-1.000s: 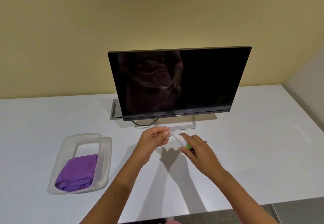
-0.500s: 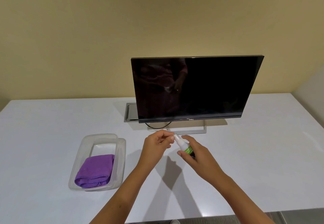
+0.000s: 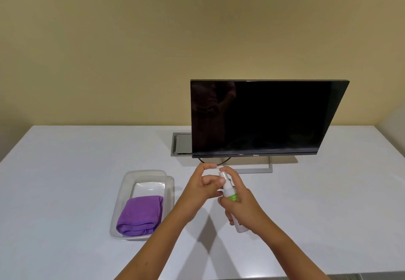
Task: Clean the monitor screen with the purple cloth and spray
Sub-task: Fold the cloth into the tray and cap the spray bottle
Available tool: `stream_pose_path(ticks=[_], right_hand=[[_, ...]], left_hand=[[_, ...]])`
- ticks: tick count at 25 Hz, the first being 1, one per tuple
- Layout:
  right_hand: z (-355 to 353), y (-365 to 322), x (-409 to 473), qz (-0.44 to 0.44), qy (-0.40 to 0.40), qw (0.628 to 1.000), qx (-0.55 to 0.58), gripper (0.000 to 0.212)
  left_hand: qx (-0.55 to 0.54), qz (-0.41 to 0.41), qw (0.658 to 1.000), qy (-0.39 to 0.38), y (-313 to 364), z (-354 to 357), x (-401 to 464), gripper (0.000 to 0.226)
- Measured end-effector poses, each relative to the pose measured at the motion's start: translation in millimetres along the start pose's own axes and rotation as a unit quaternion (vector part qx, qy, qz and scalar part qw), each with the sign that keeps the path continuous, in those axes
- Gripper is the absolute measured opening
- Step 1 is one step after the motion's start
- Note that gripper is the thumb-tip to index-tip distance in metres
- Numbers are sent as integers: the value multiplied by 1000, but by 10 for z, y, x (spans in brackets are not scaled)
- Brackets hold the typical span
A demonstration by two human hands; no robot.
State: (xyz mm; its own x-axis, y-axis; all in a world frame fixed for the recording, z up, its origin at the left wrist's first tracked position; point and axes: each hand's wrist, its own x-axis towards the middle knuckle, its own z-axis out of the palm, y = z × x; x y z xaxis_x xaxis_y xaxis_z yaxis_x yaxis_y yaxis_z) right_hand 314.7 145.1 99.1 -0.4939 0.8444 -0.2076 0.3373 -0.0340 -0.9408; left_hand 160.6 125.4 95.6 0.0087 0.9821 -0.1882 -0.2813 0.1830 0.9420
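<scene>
Wall: plain yellow-beige wall (image 3: 131, 49) fills the upper half of the frame.
Tabletop: white, smooth tabletop (image 3: 65, 170) spans the lower half, edge to edge.
Monitor: black flat-panel monitor with a dark, switched-off screen (image 3: 263, 117) stands upright at centre right on a thin silver frame stand (image 3: 270, 167); a dark cable loops under its lower left corner. A faint reflection of the person shows in the screen's left part.
Container: clear rectangular plastic container (image 3: 122, 194) lies at lower left of centre, well apart from the monitor.
Cloth: folded purple cloth (image 3: 140, 214) lies inside the container, in its near end.
Right hand: right hand (image 3: 243, 207), at lower centre, has its fingers curled round the body of the bottle, which it holds above the tabletop in front of the monitor.
Left hand: left hand (image 3: 203, 185), just left of the bottle, has its fingers curled; thumb and forefinger pinch a small clear cap (image 3: 219, 164) just above and left of the nozzle.
Spray bottle: small white plastic spray bottle with a green label (image 3: 230, 192) tilts with its nozzle up and away toward the monitor's lower left corner.
</scene>
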Motion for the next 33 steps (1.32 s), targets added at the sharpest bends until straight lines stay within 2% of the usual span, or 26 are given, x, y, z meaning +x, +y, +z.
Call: stream_pose_path(ticks=[7, 10, 13, 16, 19, 21, 24, 27, 28, 31, 33], right_hand=[[612, -168, 217, -1, 4, 1000, -8, 67], [695, -177, 294, -14, 32, 999, -20, 64], [1006, -237, 474, -30, 35, 997, -59, 72], [1297, -285, 700, -22, 3, 996, -90, 78], [1582, -319, 924, -32, -40, 991, -123, 63], [1759, -330, 1064, -41, -50, 988, -143, 49], [1982, -239, 1282, -32, -42, 974, -222, 49], [2091, -73, 1411, 19, 15, 923, -385, 50], [2099, -13, 1419, 51, 31, 911, -408, 54], [2084, 179, 1394, 135, 46, 927, -347, 68], [2058, 271, 1362, 147, 37, 947, -284, 66]], left_hand=[[-9, -25, 1000, 4, 67, -548, -167, 39], [22, -72, 997, -5, 61, -586, -191, 33], [37, -81, 996, -17, 125, -902, -269, 31], [57, -59, 996, 23, 199, -1244, -313, 27], [109, -35, 990, 82, 229, -1617, -336, 22], [172, -8, 978, 119, 235, -1884, -337, 21], [267, 30, 951, 152, 228, -2238, -283, 18], [358, 42, 918, 166, 141, -2488, -196, 13], [391, 49, 903, 170, 97, -2550, -171, 10], [465, 59, 866, 175, -41, -2691, -88, 5], [515, 50, 838, 172, -148, -2763, -41, 12]])
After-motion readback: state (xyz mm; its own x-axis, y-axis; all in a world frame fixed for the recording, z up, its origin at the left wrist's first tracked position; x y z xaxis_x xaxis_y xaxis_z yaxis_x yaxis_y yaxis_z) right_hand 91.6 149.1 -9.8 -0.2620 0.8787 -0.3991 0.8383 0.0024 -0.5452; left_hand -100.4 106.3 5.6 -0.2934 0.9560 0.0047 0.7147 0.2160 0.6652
